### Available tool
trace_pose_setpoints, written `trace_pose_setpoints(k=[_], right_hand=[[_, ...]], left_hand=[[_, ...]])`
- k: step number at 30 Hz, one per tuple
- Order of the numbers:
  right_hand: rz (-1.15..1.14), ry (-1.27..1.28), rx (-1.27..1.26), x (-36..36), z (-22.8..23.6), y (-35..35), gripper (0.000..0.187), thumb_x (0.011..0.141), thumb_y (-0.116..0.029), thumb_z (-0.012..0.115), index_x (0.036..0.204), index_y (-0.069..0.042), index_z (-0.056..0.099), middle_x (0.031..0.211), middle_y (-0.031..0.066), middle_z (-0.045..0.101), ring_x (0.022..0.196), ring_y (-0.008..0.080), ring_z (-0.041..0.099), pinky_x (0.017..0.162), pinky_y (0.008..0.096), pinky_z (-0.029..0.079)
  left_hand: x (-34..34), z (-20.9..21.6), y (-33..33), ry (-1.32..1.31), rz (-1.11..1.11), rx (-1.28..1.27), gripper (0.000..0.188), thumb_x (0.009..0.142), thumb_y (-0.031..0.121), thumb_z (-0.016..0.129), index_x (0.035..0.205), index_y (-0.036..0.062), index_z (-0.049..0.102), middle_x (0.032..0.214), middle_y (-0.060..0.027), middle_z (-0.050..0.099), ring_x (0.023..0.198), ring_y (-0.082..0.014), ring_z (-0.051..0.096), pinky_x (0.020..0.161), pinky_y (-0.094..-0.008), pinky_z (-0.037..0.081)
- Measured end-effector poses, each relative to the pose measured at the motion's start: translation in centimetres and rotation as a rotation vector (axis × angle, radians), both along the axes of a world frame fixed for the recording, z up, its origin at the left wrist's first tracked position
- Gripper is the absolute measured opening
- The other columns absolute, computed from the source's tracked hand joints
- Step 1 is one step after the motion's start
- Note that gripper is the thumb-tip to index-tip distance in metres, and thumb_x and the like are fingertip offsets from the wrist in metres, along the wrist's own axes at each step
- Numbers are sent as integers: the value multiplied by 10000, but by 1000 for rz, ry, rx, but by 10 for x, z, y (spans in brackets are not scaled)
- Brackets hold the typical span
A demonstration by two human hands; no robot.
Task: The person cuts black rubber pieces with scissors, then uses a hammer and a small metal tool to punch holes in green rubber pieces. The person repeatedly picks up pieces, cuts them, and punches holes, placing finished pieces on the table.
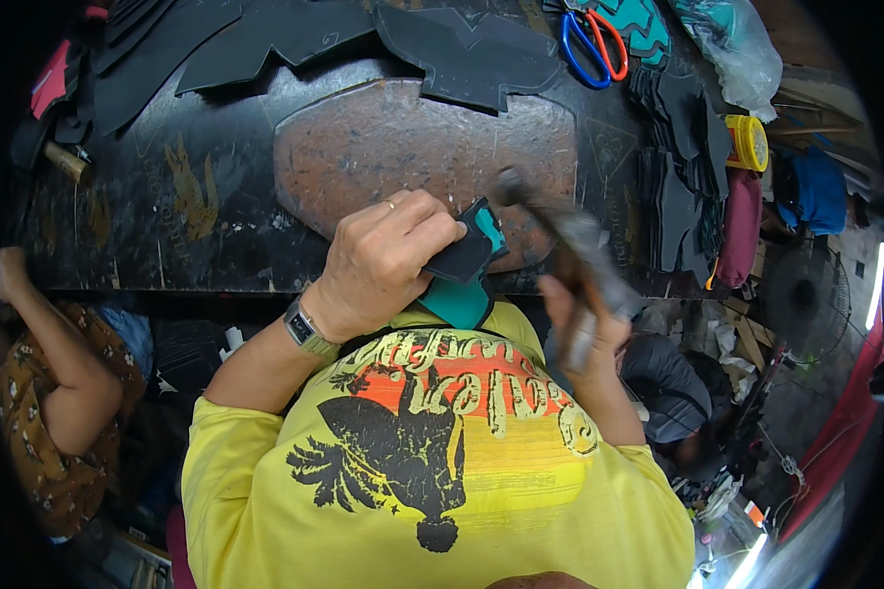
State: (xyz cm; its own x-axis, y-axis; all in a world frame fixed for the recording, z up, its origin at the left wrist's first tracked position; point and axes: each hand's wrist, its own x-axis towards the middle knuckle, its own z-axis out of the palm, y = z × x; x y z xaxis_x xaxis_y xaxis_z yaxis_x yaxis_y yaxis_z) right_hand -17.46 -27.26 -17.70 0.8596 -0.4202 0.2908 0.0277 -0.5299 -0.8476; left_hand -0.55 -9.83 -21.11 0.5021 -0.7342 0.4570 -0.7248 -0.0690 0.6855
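Note:
My left hand [388,245] is closed on a black and teal cut piece [462,257], thumb and fingers pinching its folded edge. Part of the piece hangs over the table's front edge, teal side showing. My right hand [589,329] grips a hammer [575,236], blurred by motion, its head raised beside the piece. Beneath the piece and the hammer head lies a worn brown metal plate [363,147] with a rounded outline, flat on the dark table [138,236].
Large black cut sheets [462,49] overlap the plate's far edge. Scissors [591,47] with blue and red handles lie at the far right. Stacked black pieces [678,177], a yellow tub [746,143] and a clear plastic bag [737,49] line the right side. Another person's arm [59,353] is at left.

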Motion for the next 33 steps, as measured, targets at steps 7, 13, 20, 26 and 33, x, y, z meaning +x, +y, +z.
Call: trace_pose_setpoints(k=[7, 13, 20, 26, 33], right_hand=[[-50, -70, 20, -6, -1, 0, 486, 855, 74, 755, 1321, 48, 617, 1239, 214, 705, 1104, 250, 705, 953, 317, 518], [74, 168, -217, -1, -9, -1, 632, 832, 57, 753, 1429, -65, 589, 947, 185, 674, 790, 327, 677, 728, 346, 538], [76, 247, -184, 0, 1, 0, 682, 819, 53, 757, 1449, -140, 585, 859, 155, 636, 747, 330, 659, 695, 364, 537], [84, 256, -158, 1, -1, 1, 682, 824, 62, 753, 1450, -147, 586, 882, 148, 661, 763, 316, 672, 711, 356, 537], [90, 214, -122, 5, 10, -6, 631, 810, 81, 755, 1399, -112, 632, 923, 144, 702, 752, 238, 673, 717, 310, 531]], left_hand=[[0, 0, 0, 36, 11, -2, 256, 705, 5, 789, 915, 27, 645, 870, -106, 653, 794, -303, 681, 683, -379, 554], [4, 17, 1, 107, 35, 111, 234, 769, 53, 782, 945, 27, 631, 878, -123, 647, 815, -320, 679, 696, -391, 549], [41, 62, 8, 106, -122, 335, 193, 834, 38, 734, 1019, 23, 682, 945, -136, 701, 821, -305, 703, 683, -368, 553], [31, 52, -1, 25, -121, 466, 179, 801, 86, 749, 958, 46, 671, 881, -127, 676, 808, -348, 695, 694, -441, 549], [15, 33, -1, 76, -45, 249, 185, 753, 48, 796, 893, 43, 677, 825, -95, 656, 760, -308, 688, 651, -382, 540]])
